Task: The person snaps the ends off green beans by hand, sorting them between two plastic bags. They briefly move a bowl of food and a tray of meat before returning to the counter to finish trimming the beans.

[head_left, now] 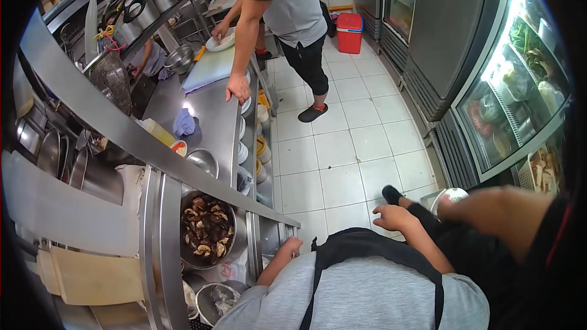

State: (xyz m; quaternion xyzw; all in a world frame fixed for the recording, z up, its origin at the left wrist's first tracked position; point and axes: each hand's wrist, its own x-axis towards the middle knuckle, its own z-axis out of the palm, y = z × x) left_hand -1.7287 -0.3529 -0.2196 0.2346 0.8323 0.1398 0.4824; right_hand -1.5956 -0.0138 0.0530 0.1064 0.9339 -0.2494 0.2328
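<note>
My left hand (292,246) hangs low beside my apron (351,239), close to the end of the steel counter. Its fingers look curled in, and nothing shows in them. On the other side, my right hand (390,217) is in front of my body over the floor, loosely bent with its fingers apart and empty. Left of me a steel pot (239,241) holds dark sliced mushrooms (208,229). Below it, a bowl with pale pieces (221,302) is partly cut off by my shirt.
A co-worker (287,6) leans on the counter (211,119), one hand at a white plate. At right, another person's bare limb (507,214) is close to me. Fridges (437,30) line the right side. A red cooler (350,33) stands on the tiled floor (342,153).
</note>
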